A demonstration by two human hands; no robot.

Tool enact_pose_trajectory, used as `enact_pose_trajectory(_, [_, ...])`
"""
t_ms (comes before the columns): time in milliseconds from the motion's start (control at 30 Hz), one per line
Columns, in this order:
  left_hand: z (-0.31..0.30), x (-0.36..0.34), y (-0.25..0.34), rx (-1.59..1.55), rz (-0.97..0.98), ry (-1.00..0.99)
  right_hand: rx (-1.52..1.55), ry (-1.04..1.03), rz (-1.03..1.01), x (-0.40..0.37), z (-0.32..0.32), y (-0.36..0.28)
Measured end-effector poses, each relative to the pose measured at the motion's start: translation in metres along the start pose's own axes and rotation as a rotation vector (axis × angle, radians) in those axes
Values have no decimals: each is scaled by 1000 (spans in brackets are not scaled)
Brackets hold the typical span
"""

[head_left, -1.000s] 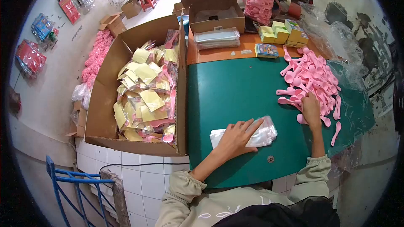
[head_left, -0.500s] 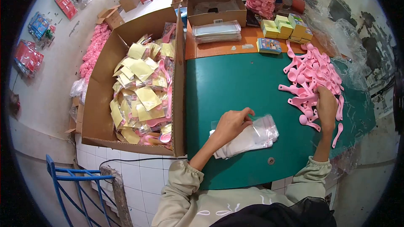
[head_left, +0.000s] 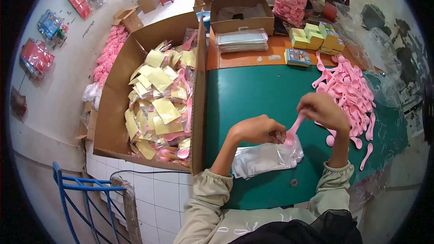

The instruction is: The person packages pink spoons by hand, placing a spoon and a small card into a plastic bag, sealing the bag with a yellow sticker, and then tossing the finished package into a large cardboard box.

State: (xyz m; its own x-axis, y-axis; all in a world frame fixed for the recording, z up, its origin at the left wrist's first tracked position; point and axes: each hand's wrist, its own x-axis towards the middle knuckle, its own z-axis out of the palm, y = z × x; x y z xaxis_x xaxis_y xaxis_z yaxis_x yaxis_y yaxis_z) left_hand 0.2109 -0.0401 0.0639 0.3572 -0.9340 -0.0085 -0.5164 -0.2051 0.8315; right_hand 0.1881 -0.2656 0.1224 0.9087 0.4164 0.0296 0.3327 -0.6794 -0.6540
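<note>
A pink plastic spoon (head_left: 294,129) hangs from the closed fingertips of my right hand (head_left: 324,110), bowl down. Its bowl overlaps the open end of the top clear plastic bag (head_left: 295,148). My left hand (head_left: 260,129) pinches the edge of that bag, its fingertips right beside the spoon's bowl. Under both hands lies a stack of clear plastic bags (head_left: 260,160) on the green table top (head_left: 248,95). The heap of loose pink spoons (head_left: 348,92) spreads beyond my right hand, with a single spoon (head_left: 366,157) lying apart nearer to me.
A large carton (head_left: 113,122) on the left holds many bagged spoons with yellowish cards (head_left: 159,79). Along the back stand card stacks (head_left: 297,57), small boxes (head_left: 313,36), more flat bags (head_left: 242,40) and an open box (head_left: 244,23). Crumpled plastic (head_left: 379,54) lines the right side.
My right hand has come left from the heap, bringing a spoon to the bags. My left hand has shifted to the bag's open end and pinches its edge. The whole view has shifted slightly.
</note>
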Motion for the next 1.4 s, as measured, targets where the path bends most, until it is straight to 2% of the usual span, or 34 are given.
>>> enact_pose_trajectory(67, [-6, 4, -3, -34, 79, -46, -144, -138, -56, 7, 16, 23])
enact_pose_trajectory(167, [-19, -2, -5, -206, 30, 23, -206, -135, -37, 6, 15, 37])
enact_pose_trajectory(200, [-25, -5, -6, -255, -9, 12, -165, -111, -34, 4, 9, 35])
enact_pose_trajectory(333, [-18, -4, -34, -452, 49, 85, -132, 110, 29, -5, -12, 18])
enact_pose_trajectory(433, [-17, -1, -42, -512, 32, 96, 0, 383, 81, -11, -17, 4])
enact_pose_trajectory(500, [-19, 0, -39, -616, -31, 83, 59, 418, 123, -12, -19, -4])
enact_pose_trajectory(567, [-16, 3, -40, -613, -31, 129, 152, 441, 145, -13, -20, -6])
enact_pose_trajectory(600, [-15, 4, -41, -609, -32, 153, 168, 380, 131, -14, -22, -7])
enact_pose_trajectory(700, [-15, 8, -39, -731, -156, 276, 217, 428, 141, -10, -18, -9])
enact_pose_trajectory(800, [-16, 10, -29, -747, -177, 423, 306, 542, 129, -5, -12, -14])
enact_pose_trajectory(900, [-16, 9, -33, -702, -144, 471, 254, 575, 95, -4, -8, -12])
enact_pose_trajectory(1100, [-21, 8, -25, -683, -203, 500, 133, 590, 58, -4, -6, -11])
enact_pose_trajectory(1200, [-15, 14, -27, -731, -126, 552, 188, 584, 43, -1, -2, -17])
enact_pose_trajectory(1400, [-14, 18, -14, -699, -54, 532, 221, 421, 70, 8, 8, -20])
